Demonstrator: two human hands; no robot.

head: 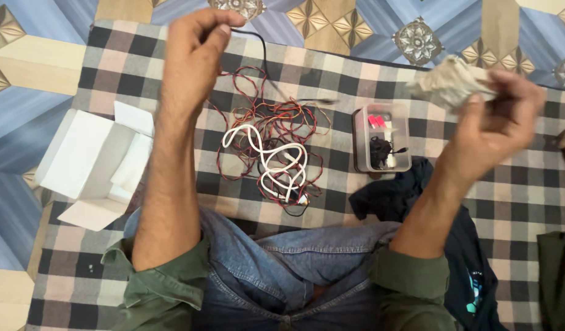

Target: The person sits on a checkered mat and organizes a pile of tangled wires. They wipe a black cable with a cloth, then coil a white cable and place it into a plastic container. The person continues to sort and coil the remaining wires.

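Spread over a patterned blue and beige tile floor (pixel 37 61), a checked cloth of black, grey and pink squares (pixel 509 202) carried everything. The left hand (pixel 193 52) was raised over the far edge of the cloth, its fingertips (pixel 224 29) pinched shut on the end of a thin black wire (pixel 263 52). That wire ran down from the pinch into a loose tangle of red and black wires (pixel 276 132) near the middle of the cloth, where a white cable (pixel 276 160) looped through the heap. The right hand (pixel 487 122) was lifted near the far right edge, clenched around a crumpled beige rag (pixel 451 83), blurred by movement.

Drawing the black wire out cleanly would probably call for a slow, steady lift along its own line, so the tangle did not tighten around it.

Between the hands, just right of the tangle, stood a small clear plastic box (pixel 381 138) with red and black bits inside. An open white cardboard box (pixel 92 162) lay at the left edge, and a dark navy garment (pixel 417 196) lay by the person's denim-clad lap (pixel 282 263).
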